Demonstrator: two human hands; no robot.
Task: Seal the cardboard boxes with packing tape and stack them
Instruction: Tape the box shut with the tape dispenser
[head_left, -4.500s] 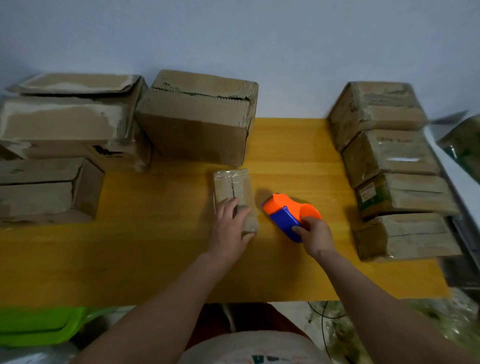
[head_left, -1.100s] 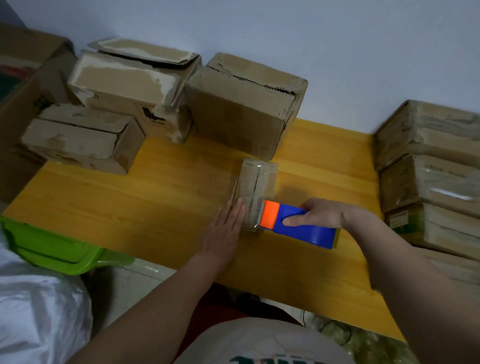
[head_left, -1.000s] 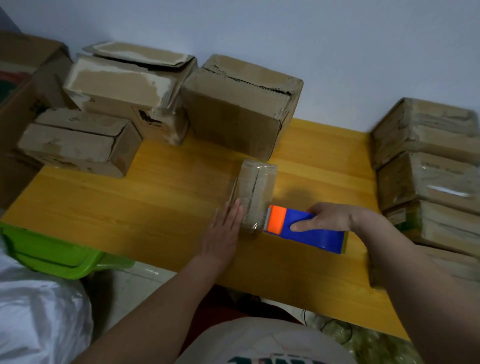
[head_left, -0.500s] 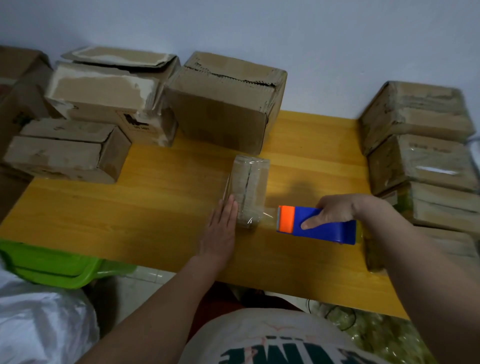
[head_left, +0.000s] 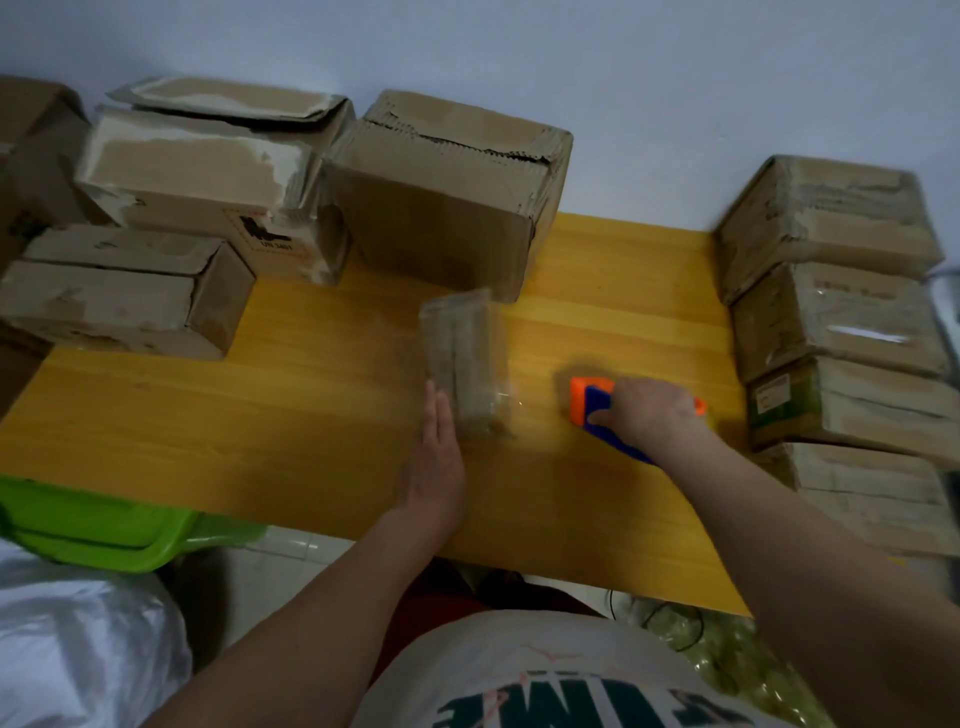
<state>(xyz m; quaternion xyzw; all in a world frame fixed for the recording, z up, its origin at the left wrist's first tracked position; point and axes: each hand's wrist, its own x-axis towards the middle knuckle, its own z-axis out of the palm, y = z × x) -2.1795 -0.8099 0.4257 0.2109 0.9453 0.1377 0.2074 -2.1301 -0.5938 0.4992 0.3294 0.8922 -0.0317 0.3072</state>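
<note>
From the head camera, the one view there is, the small box (head_left: 460, 364) stands near the middle of the yellow table (head_left: 270, 415), wrapped in glossy clear tape and rather blurred. Everything else can be placed from it. The left hand (head_left: 435, 457) lies just at its near left side, fingers straight and flat against the box wall, steadying it rather than gripping. To the right of the small box, apart from it, the right hand (head_left: 647, 415) has its fingers curled over the blue and orange tape dispenser (head_left: 589, 410), holding it down on or just above the table; I cannot tell whether any tape runs between the two. Behind the small box sits a large open-topped carton (head_left: 441, 202), and further left of that two more worn cartons (head_left: 197, 171). Well to the right rises a stack of taped boxes (head_left: 836, 317) against the table's edge. A green tub (head_left: 104, 525) shows below the table, to the near left. The small box looks light and stiff enough, but its taped skin will likely be slick, so I would take it across the two long sides, thumb opposite fingers, and not by the shiny top, when carrying it over to the stack.
</note>
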